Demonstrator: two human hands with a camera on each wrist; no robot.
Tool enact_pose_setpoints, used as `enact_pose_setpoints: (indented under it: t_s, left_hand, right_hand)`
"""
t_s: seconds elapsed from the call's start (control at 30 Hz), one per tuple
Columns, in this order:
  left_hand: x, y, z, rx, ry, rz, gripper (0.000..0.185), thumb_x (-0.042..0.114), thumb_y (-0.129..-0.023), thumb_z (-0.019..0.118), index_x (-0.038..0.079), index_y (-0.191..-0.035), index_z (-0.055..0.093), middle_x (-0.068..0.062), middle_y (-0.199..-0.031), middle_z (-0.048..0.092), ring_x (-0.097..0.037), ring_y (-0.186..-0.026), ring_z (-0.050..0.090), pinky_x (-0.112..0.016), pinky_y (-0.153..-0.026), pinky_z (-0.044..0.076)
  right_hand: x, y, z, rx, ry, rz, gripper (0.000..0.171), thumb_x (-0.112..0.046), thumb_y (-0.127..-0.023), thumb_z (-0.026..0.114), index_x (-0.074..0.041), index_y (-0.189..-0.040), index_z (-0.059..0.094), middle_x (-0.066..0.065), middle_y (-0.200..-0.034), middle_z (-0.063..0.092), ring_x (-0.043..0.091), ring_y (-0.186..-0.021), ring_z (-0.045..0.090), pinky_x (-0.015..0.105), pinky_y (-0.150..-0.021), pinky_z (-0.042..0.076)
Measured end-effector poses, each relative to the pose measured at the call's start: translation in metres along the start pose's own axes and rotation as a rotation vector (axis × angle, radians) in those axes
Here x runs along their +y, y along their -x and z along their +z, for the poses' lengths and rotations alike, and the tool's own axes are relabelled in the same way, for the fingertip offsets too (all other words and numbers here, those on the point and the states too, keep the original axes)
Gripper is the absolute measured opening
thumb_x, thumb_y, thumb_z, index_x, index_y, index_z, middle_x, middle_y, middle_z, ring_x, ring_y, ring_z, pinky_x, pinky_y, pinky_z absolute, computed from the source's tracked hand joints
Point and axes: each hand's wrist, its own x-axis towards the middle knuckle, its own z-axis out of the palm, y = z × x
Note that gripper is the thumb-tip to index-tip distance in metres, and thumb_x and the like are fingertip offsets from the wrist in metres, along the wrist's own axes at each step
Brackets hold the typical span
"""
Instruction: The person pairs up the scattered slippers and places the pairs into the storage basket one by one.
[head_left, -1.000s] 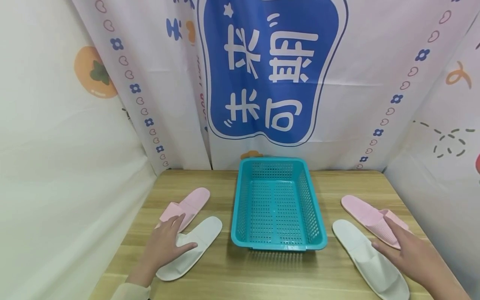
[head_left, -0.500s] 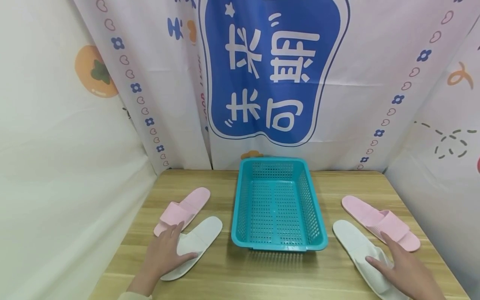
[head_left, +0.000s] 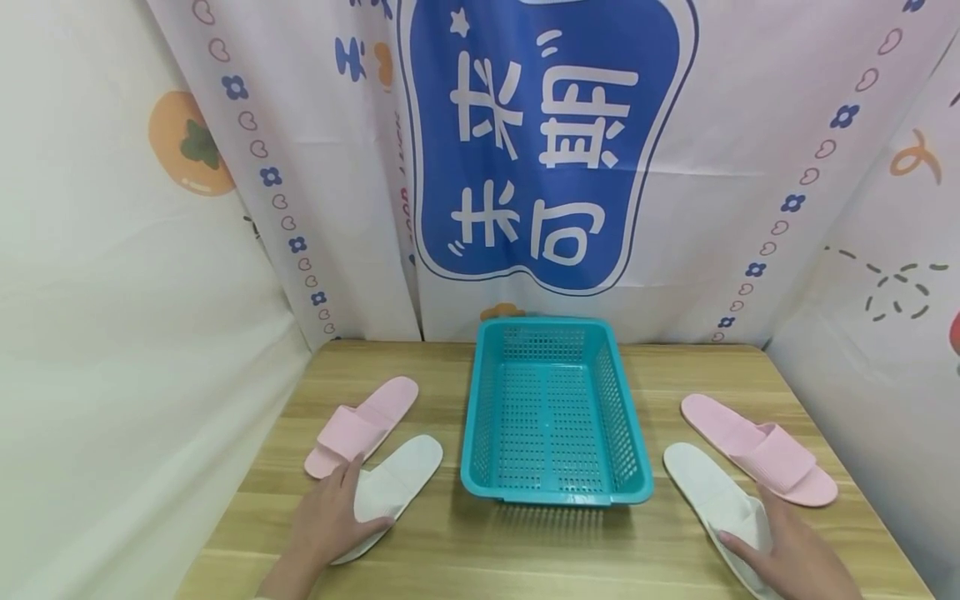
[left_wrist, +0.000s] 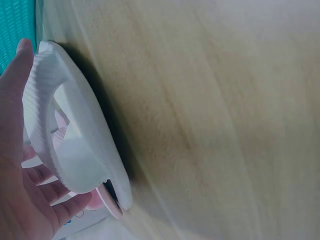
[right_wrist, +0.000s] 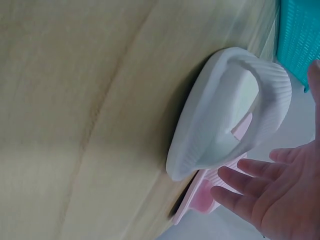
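My left hand (head_left: 322,521) is over the near end of the left white slipper (head_left: 408,467), fingers and thumb spread on either side of its ribbed strap (left_wrist: 37,100). My right hand (head_left: 798,550) hovers in the same way at the right white slipper (head_left: 701,475). In the right wrist view its fingers (right_wrist: 245,182) are straight and apart from the strap. Neither hand grips anything. A pink slipper (head_left: 386,404) lies beyond the left white one, and another pink slipper (head_left: 780,458) lies beyond the right white one. The hands cover the heels of the white slippers.
Between the two pairs stands a teal perforated plastic basket (head_left: 555,497), with nothing in it. All of it is on a wood-grain table (head_left: 555,558). A printed cloth (head_left: 675,275) hangs behind the table, and pale cloth walls flank it.
The right hand has moved left and down, off the pink slipper toward the white one. My left hand has come slightly down, away from the pink slipper. The slippers and basket stay put.
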Motion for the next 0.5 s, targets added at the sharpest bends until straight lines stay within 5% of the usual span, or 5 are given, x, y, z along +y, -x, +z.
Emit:
enact_pose_setpoints:
  t_s: [0.23,0.5]
  left_hand:
    - [0.004,0.004,0.002,-0.023,0.019,-0.025,0.123,0.072,-0.053,0.079,-0.009,-0.137,0.042,-0.019,-0.103,0.058,-0.035,-0.081,0.062,-0.047,-0.063,0.052]
    - [0.007,0.006,0.004,-0.066,0.052,-0.102,0.129,0.071,-0.054,0.080,-0.016,-0.138,0.034,-0.025,-0.109,0.057,-0.040,-0.092,0.061,-0.050,-0.072,0.053]
  right_hand:
    - [0.001,0.003,0.013,0.021,-0.019,0.015,0.103,-0.055,-0.077,0.076,0.012,-0.139,0.028,0.038,-0.118,0.050,0.043,-0.088,0.060,0.056,-0.067,0.049]
    - [-0.003,0.003,0.019,0.006,0.003,0.047,0.109,-0.056,-0.073,0.078,0.017,-0.133,0.025,0.040,-0.113,0.048,0.047,-0.090,0.058,0.056,-0.068,0.050]
